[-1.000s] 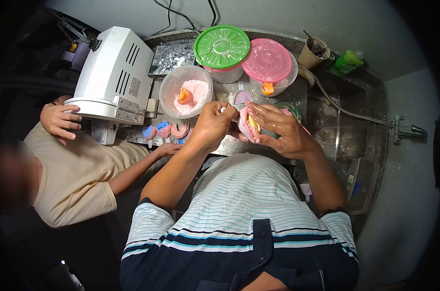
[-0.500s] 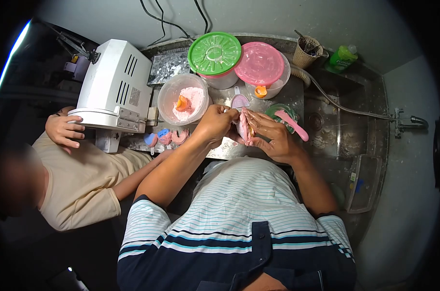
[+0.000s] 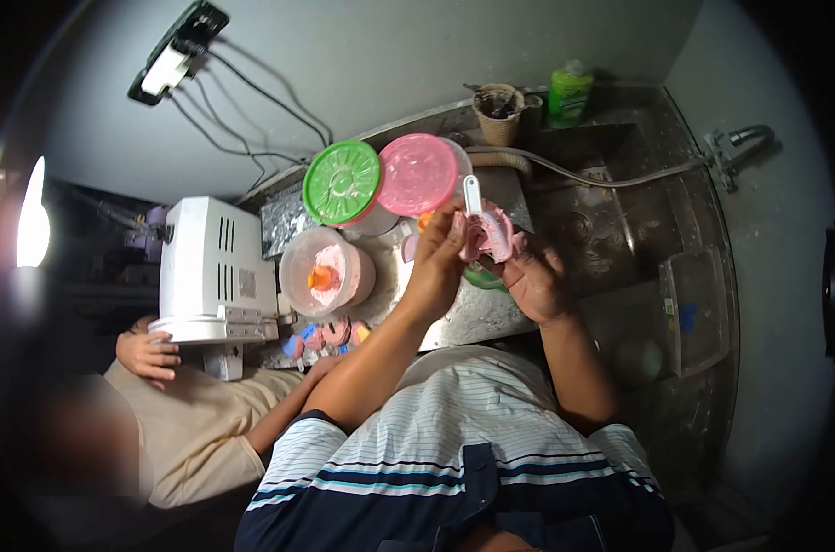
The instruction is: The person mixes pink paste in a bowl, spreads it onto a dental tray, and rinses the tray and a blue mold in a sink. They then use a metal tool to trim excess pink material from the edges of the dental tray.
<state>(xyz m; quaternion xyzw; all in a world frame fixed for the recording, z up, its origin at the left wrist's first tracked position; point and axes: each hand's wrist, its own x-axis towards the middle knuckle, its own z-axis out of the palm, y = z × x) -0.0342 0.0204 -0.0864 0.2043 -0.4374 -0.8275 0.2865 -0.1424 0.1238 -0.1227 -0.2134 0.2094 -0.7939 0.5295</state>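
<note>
A dental impression tray [image 3: 491,232] filled with pink material is raised over the counter, its white handle pointing up and its horseshoe shape facing me. My left hand [image 3: 434,265] pinches it from the left side. On the other side, my right hand [image 3: 534,283] grips its right edge with bent fingers, palm partly turned up. Beneath them a green mixing bowl [image 3: 485,279] is partly hidden by the hands. Another tray [image 3: 409,247] lies on the counter just left of my left hand.
A tub of pink powder [image 3: 355,279] holds an orange scoop [image 3: 321,277]. Green-lidded [image 3: 342,182] and pink-lidded [image 3: 417,175] containers stand behind. Several impressions [image 3: 324,337] lie near a white machine [image 3: 213,267], where a co-worker's hand [image 3: 149,357] rests. The sink [image 3: 611,207] is right.
The view has tilted up, showing more wall. The tray has been lifted and turned, so its handle and pink inside now show. My right hand has rotated palm upward.
</note>
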